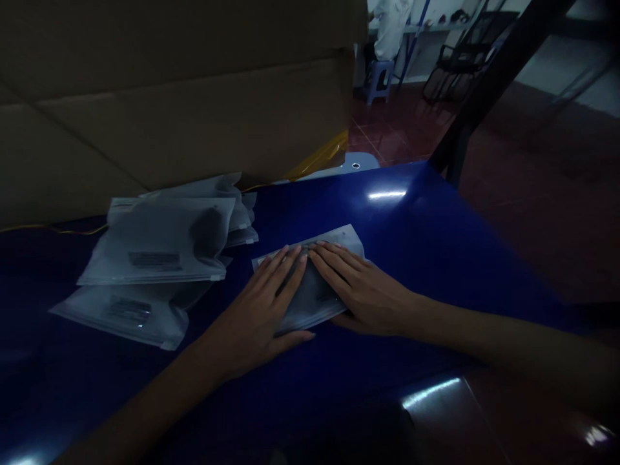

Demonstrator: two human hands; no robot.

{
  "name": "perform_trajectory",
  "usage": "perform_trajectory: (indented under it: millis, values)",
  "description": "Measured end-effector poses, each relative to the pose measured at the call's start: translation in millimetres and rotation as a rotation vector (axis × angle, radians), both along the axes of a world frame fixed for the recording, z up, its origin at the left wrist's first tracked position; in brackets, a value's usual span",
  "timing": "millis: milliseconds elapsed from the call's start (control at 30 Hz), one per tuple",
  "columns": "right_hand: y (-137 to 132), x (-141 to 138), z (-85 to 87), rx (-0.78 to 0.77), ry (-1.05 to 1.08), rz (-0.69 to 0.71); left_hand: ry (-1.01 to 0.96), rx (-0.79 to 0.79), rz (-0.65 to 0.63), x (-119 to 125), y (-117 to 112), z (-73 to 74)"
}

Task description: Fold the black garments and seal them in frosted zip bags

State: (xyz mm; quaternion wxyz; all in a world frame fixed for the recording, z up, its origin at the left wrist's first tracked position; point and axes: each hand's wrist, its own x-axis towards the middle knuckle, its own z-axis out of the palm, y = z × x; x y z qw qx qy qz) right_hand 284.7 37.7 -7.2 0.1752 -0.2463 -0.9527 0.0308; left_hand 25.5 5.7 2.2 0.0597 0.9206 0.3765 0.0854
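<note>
- While the left hand (252, 323) and right hand (363, 290) are laid flat and open, a frosted zip bag (310, 303) is pressed beneath both on a blue counter (411, 226).
- More frosted bags (155, 245) are piled at 9 o'clock from the hands.
- A cardboard box (169, 97) is set behind them at 11 o'clock.
- A blue stool (378, 81) is seen at 12 o'clock on the tiled floor (397, 129).

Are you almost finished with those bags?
Done: a pile of frosted zip bags lies on the blue table, with dark printed labels showing. In hand: another bag is pressed flat under the left hand and right hand. Left: I can't tell, because the inside of the cardboard box is hidden.
</note>
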Motion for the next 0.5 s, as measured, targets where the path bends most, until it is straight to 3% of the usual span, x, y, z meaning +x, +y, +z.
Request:
perform_trajectory:
  millis: [133, 233, 333, 500]
  values:
    - [-1.5, -1.5, 0.7, 0.227, -0.031, 0.018, 0.011, 0.06, 0.07, 3.0, -2.7, -7.4]
    - [-4.8, -2.5, 2.4, 0.382, -0.013, 0.112, 0.008, 0.111, 0.109, 2.9, -1.9, -11.9]
    - [-5.4, -2.8, 4.8, 0.416, -0.008, 0.152, -0.001, 0.145, 0.125, 0.5, 1.5, -13.6]
    - [3.2, 1.7, 9.1, 0.434, -0.108, 0.012, -0.007, 0.136, 0.137, -4.2, 6.4, -13.6]
